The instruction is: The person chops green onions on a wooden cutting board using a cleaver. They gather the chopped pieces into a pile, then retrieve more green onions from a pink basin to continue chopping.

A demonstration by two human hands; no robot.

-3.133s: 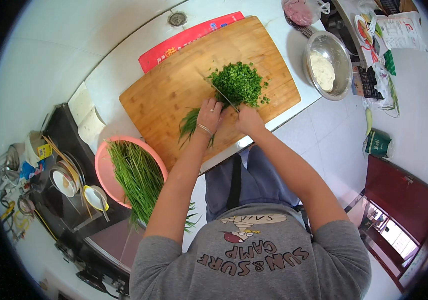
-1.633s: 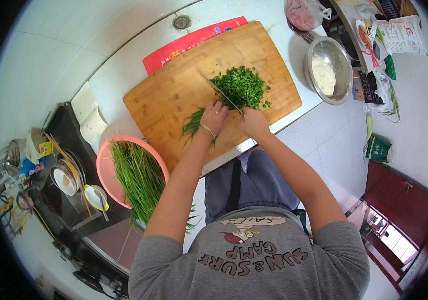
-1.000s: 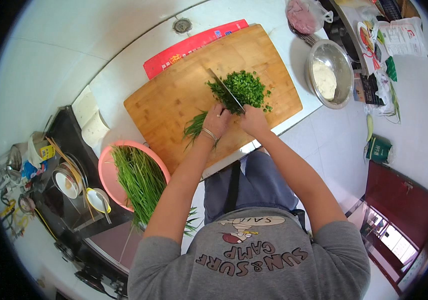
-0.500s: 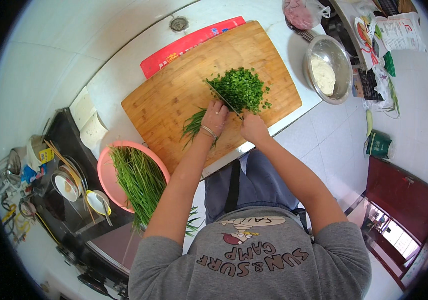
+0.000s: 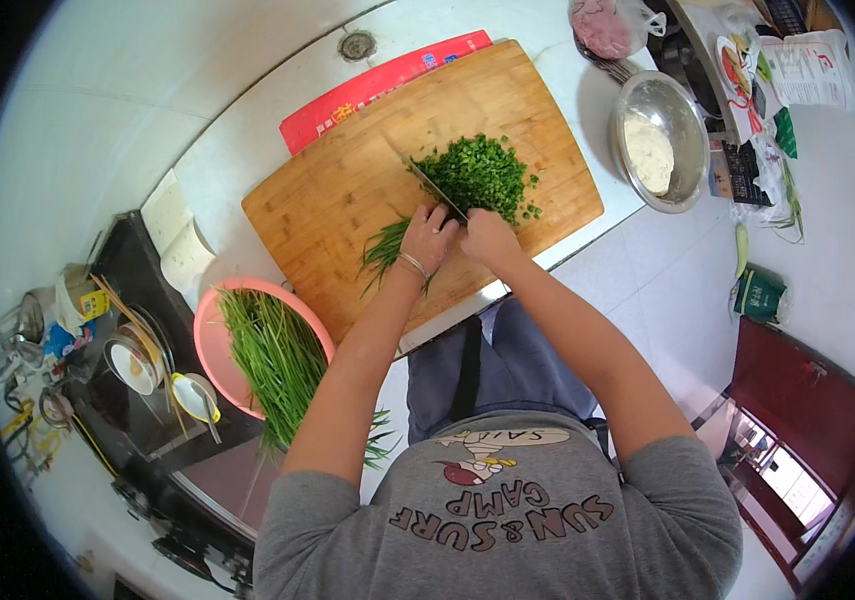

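Pinning, L hand (image 5: 430,238): your fingers bunched on greens (image 5: 385,250).
Gripping, R hand (image 5: 491,239): fingers wrapped round knife (image 5: 437,187).
Risk: edge v. near L hand; greens roll, might nick you.

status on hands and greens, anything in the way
Right hand gripping knife. Left hand holding green stalks. Chopped greens heaped beside knife. Left fingers close to knife.
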